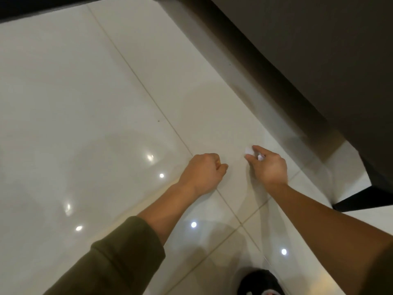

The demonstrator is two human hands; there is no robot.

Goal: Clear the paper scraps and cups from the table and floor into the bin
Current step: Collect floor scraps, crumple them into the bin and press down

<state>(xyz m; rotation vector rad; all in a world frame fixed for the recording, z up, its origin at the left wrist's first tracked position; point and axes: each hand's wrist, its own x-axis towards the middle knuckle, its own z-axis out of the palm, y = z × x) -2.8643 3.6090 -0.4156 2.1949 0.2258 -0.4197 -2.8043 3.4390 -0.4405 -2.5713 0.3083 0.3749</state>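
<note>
Two hands over the floor [85,103]: my right hand [269,167] pinches a light, crumpled paper scrap [249,150]; my left hand [203,170] is fisted, contents hidden.

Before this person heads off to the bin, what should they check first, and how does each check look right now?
1. Right hand has hold of the paper scraps: ok, white bits show at its fingertips.
2. Left hand holds something: cannot tell, it is a closed fist.
3. Visible floor tiles free of other scraps: ok.
4. Cups collected: cannot tell, none in view.
5. Bin location: cannot tell, not in view.
6. Clear of the dark furniture beside the right hand: ok.
</note>
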